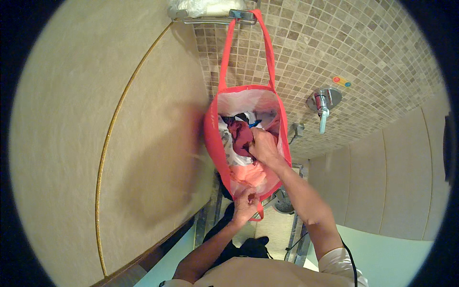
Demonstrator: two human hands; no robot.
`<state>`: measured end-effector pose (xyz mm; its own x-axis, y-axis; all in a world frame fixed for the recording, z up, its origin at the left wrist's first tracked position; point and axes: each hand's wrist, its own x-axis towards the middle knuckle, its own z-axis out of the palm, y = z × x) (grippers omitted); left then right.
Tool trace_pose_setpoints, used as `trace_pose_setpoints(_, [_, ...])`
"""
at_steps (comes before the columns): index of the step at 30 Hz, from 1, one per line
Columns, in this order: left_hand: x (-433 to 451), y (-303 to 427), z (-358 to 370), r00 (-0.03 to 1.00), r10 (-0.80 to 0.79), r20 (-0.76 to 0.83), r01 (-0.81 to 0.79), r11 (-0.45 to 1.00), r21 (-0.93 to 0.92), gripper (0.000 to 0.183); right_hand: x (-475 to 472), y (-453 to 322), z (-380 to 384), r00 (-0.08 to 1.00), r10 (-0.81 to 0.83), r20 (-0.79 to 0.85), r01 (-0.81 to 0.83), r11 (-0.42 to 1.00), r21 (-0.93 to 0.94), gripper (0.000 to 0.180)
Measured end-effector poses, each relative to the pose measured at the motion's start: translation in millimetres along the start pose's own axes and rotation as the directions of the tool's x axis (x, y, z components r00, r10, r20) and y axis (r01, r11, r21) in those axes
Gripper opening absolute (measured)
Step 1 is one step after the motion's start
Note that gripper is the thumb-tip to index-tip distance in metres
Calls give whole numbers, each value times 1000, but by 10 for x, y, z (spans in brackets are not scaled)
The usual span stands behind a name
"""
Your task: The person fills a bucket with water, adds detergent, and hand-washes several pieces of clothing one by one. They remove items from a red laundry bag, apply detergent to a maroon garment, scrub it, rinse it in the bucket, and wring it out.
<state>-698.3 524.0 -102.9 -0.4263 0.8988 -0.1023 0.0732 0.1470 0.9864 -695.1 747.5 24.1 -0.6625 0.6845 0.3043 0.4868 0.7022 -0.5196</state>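
A red tote bag (215, 150) with a pale lining hangs by one handle from a metal wall rack (208, 20). My right hand (263, 145) reaches inside it, its curled fingers on a dark maroon cloth (241, 138). Around that cloth lie a white patterned cloth (235, 158), a black piece and a small blue one. An orange-pink cloth (247, 174) sits nearer to me in the bag. My left hand (246, 204) grips the bag's near rim, beside the other handle, which loops down below the opening.
A chrome mixer tap (322, 104) is fixed to the mosaic-tiled wall on the right, under a red and blue marker (341, 81). A smooth wall panel (154, 143) stands close on the left. A clear plastic bag (206, 7) with pale contents rests on the rack.
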Motion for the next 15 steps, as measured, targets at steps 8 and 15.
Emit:
trace_pose_setpoints(8, [281,408,-145,970,-5,-244,-12,997,-71,36,-567,-554,-559,984,177,4,-168,926,337,24])
trace_pose_setpoints(15, [433,-123,-302,971,-38,-237,-13,977,-212,45,-1153,-895,-1372,873,487,16,-208,343,916,27])
